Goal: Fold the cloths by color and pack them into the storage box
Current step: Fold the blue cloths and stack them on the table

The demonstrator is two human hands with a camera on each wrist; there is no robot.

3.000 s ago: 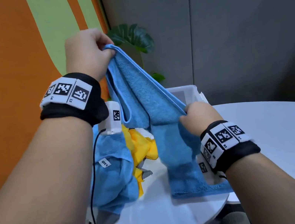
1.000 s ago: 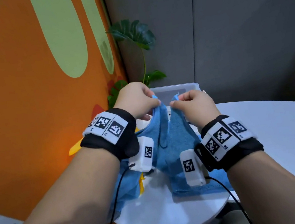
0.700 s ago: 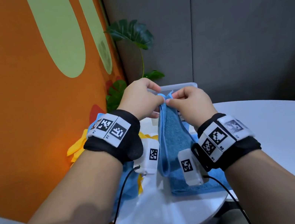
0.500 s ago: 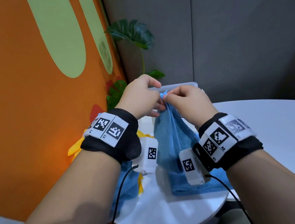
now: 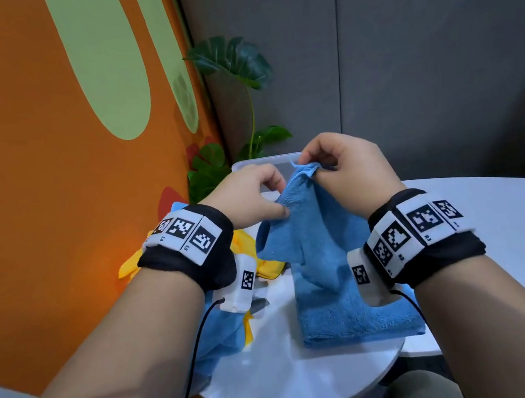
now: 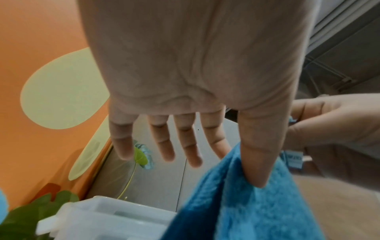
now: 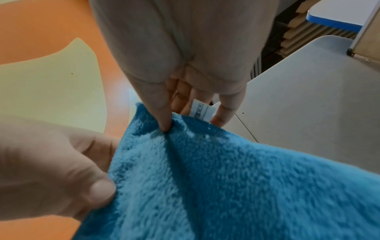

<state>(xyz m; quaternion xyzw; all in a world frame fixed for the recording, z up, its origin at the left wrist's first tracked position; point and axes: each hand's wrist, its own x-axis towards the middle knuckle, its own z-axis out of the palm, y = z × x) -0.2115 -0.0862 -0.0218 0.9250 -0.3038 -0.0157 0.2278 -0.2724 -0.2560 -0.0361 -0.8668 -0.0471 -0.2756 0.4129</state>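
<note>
Right hand [image 5: 350,170]: raised above the desk, thumb and fingers pinching the top corner of the blue cloth [image 5: 326,257]. In the right wrist view the thumb tip digs into the pile just below the hem, with a white care label [image 7: 200,110] showing behind it between the fingers.

Left hand [image 5: 251,200]: beside the right, slightly lower. Thumb pressed on the cloth's left edge; the other four fingers are spread and straight in the left wrist view, holding nothing. Whether the index finger backs the thumb from behind, I cannot tell.

Blue cloth: hangs from the two hands, lower part lying doubled on the white desk [image 5: 303,386] near its front edge. Judgement: held up by the corner so the layers fall straight and edges can be matched before the next fold.

Grip, reason: a fingertip pinch at the hem leaves the body of the plush cloth free to drape; probably a corner-alignment step.

Storage box [image 5: 265,163]: translucent, at the far side of the desk behind the hands. Its contents are not visible.

Other cloths: a yellow cloth [image 5: 248,246] and a second blue cloth [image 5: 221,334] lie bunched at the left of the desk, under the left wrist; both look unfolded.

Progress: early, judging by the loose heap.

Risk: the thick pile may slip from a light pinch and the layers may skew.
</note>
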